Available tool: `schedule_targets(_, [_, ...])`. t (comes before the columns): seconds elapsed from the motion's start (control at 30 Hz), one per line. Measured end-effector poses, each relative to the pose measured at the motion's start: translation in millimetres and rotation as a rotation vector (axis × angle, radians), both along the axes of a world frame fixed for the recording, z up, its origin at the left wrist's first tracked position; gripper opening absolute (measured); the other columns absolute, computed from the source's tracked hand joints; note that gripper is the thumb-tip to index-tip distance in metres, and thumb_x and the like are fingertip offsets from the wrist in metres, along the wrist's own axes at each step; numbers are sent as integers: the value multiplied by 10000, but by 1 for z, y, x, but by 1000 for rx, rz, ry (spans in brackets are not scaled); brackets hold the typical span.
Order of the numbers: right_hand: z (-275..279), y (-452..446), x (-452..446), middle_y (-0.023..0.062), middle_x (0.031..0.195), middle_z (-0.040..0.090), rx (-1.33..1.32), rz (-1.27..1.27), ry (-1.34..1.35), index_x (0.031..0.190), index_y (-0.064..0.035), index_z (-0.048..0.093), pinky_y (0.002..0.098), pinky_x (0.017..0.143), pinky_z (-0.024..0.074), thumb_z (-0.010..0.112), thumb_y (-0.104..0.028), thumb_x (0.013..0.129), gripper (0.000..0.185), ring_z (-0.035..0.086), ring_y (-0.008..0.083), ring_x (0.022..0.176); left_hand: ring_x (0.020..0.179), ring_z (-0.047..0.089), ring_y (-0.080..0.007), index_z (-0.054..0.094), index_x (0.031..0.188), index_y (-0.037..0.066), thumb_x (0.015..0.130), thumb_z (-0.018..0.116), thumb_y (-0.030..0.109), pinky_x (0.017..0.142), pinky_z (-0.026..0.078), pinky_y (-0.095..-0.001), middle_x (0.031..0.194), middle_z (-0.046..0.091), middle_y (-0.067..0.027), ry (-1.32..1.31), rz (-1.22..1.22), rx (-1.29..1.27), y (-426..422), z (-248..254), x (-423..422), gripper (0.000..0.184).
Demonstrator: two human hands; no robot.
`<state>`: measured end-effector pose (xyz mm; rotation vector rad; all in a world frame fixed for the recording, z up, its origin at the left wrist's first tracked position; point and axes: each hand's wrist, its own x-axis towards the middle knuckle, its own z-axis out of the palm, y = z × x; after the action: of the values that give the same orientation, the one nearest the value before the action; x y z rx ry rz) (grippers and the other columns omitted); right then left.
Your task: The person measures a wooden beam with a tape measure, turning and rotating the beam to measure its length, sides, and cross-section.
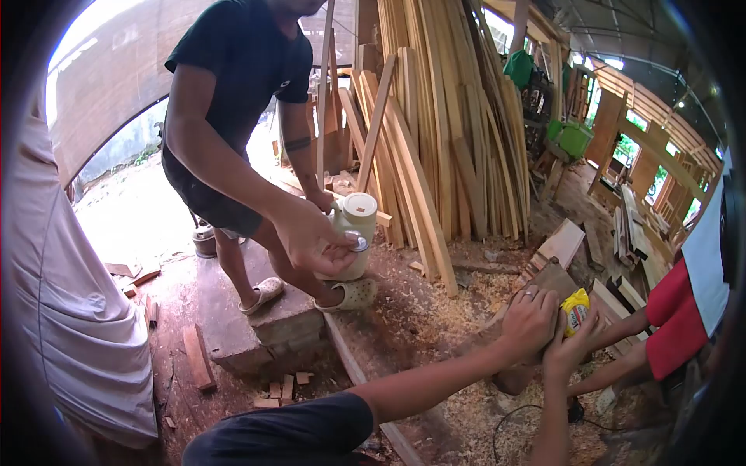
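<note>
A small yellow packet [576,309] of thin, shiny, crinkled wrapping, marked in red and white, is held out at the lower right, above the shavings. It is wrapped by the bent fingers and thumb of the right grip [573,335], which is closed around it. By the left grip [534,320], its near side is met with curled fingers, and a ring is worn there; how tightly these are closed, or whether the wrapping is pinched by them, cannot be told.

A smooth, pale, rounded container [356,225] with a flat white lid is held by a co-worker in a dark shirt. Long, straight, rough-sawn boards [443,116] are stacked upright behind, and a squared, dusty block [268,311] is stood on in pale clogs [353,295].

The lower part of the packet is hidden by fingers, and its lettering is hard to make out. The co-worker's head is cut off at the top; a person in red shorts [678,318] is cut off by the dark rim at the right.

The floor [458,349], strewn with curled shavings, is crossed by a long timber strip [365,380]. Between container and packet, open room is left above it; by the grips, closer room is bounded by wood pieces and the other person's legs.
</note>
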<state>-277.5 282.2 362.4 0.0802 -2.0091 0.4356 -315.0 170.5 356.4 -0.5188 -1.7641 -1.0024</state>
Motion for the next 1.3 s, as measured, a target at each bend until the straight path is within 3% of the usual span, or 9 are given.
schedule_targets(0.3, [7,-1,2,267,1330,408,-114,48,-39,1430,-29,424,514,1003,390,631,-322,955,595,454,457,1215,819,562,-293,562,874,36,887,629,189,732,461,-413,826,573,-118,39,-55,-21,5,3,1,168])
schedule_targets(0.5, [4,8,2,253,1308,424,-62,89,9,1420,-29,430,518,968,419,670,-261,918,603,476,440,1185,928,561,-314,564,899,23,901,628,337,836,452,-411,936,578,-138,-2,-120,-125,1,1,9,320])
schedule_targets(0.8, [-1,1,7,237,1290,446,-63,52,-3,1401,-45,448,511,958,421,702,-218,886,599,487,436,1174,1097,524,-363,555,1017,-17,922,476,592,960,405,-450,1089,551,-190,-55,-144,-232,-13,-3,21,621])
schedule_targets(1.3, [-2,-20,19,228,1293,455,-105,46,-36,1397,-48,450,484,991,433,679,-212,897,574,490,415,1208,1165,483,-394,531,1093,-46,912,277,742,1005,359,-482,1157,526,-221,-49,-94,-306,-32,-13,31,847])
